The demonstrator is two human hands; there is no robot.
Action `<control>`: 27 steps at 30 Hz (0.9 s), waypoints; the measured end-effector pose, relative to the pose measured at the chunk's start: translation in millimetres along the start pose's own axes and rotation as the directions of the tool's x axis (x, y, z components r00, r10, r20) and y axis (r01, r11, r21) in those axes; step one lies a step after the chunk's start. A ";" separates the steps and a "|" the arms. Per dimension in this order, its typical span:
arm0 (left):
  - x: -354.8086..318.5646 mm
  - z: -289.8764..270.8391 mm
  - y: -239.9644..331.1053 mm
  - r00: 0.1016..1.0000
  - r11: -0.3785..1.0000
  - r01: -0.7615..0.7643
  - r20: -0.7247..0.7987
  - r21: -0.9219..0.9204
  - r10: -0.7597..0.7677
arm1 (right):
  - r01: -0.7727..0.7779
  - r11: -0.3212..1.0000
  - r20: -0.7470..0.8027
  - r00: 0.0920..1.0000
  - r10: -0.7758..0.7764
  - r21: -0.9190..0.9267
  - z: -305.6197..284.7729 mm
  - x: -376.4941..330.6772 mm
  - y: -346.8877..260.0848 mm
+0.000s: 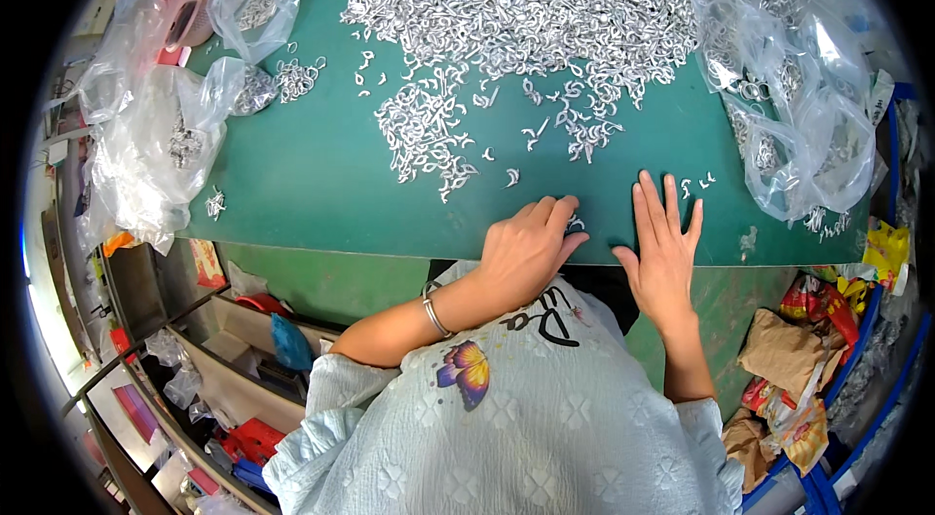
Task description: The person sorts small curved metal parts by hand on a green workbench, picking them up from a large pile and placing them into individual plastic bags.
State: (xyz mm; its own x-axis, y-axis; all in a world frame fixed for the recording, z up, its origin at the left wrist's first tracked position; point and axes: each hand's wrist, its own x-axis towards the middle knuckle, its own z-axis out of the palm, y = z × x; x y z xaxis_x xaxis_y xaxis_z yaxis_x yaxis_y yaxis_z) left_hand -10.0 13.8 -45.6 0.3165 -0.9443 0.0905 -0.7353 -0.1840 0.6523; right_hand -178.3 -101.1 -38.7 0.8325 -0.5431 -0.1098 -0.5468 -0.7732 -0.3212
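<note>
My left hand [527, 244] is curled on the green table near its front edge, thumb and forefinger around a few small silver metal pieces [576, 223]. How many pieces lie under the fingers is hidden. To its right, my right hand [664, 247] lies flat on the tabletop, fingers spread, holding nothing. A few loose curved metal pieces [686, 188] lie just beyond its fingertips. Ahead of my hands sit a small heap of curved silver pieces [419, 130] and a smaller cluster [587, 130].
A large pile of silver metal pieces [526, 3] covers the far middle of the green table [312, 164]. Clear plastic bags [156, 154] with metal parts stand at the left. More bags [813, 140] crowd the right edge. Below are a drawer unit [239, 340] and crumpled packaging [794, 349].
</note>
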 end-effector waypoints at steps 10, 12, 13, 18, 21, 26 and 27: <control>1.8 2.2 -3.1 0.996 0.996 -0.086 -0.030 0.030 0.087 | 0.173 0.983 -0.120 0.979 -0.164 0.062 2.0 55.5 -20.9; -0.8 2.9 -8.2 0.995 0.997 -0.076 -0.064 0.032 0.078 | 0.176 0.984 -0.010 0.984 -0.176 0.039 -0.8 53.1 -19.1; -1.7 1.0 -8.9 0.996 0.998 -0.065 -0.067 0.018 0.066 | 0.176 0.983 0.017 0.984 -0.177 0.054 -5.0 46.6 -17.1; -2.1 -8.3 -4.8 0.996 0.999 -0.008 -0.085 -0.034 0.005 | 0.120 0.991 0.050 0.991 -0.124 0.061 -8.2 17.4 -4.5; -1.4 -8.3 -4.7 0.998 0.999 -0.043 -0.035 -0.023 0.042 | 0.077 0.995 0.025 0.997 -0.078 0.062 -9.5 7.7 -1.2; -3.2 -2.3 -8.5 0.994 0.995 -0.088 -0.063 -0.038 0.086 | 0.100 0.994 -0.021 0.995 -0.099 0.053 -7.6 9.2 -8.6; -3.1 -1.7 -9.0 0.994 0.995 -0.089 -0.068 -0.042 0.086 | 0.126 0.991 0.023 0.992 -0.128 0.046 -7.0 9.8 -12.6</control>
State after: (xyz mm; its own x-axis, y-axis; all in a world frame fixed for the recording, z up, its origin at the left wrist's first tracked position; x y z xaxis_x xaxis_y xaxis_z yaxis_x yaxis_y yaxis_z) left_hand -3.4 18.9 -50.5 0.2920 -0.9359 0.1971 -0.7351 -0.0877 0.6723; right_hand -163.9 -99.0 -29.2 0.8973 -0.4324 -0.0893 -0.4324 -0.8198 -0.3754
